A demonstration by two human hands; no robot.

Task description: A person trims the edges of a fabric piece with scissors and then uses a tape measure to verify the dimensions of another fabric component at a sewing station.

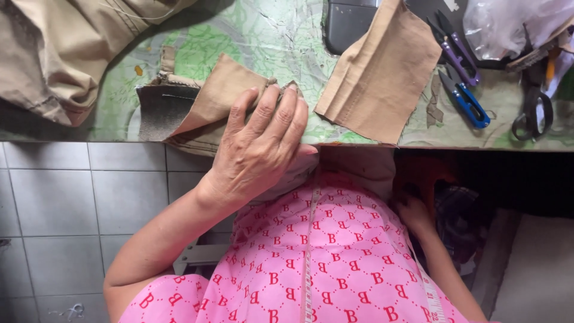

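My left hand lies palm down at the near edge of the green patterned table, its fingers pressing on a folded tan fabric piece with grey lining at its left. My right hand is below the table edge, reaching into a dark space under the top; its fingers are hidden, so I cannot tell whether it holds anything. A second tan fabric piece lies flat on the table to the right of my left hand. A white measuring tape hangs down over my pink patterned clothing.
A large tan garment is bunched at the table's far left. Purple thread snips, blue thread snips and black scissors lie at the right, near a clear plastic bag. Grey tiled floor lies below left.
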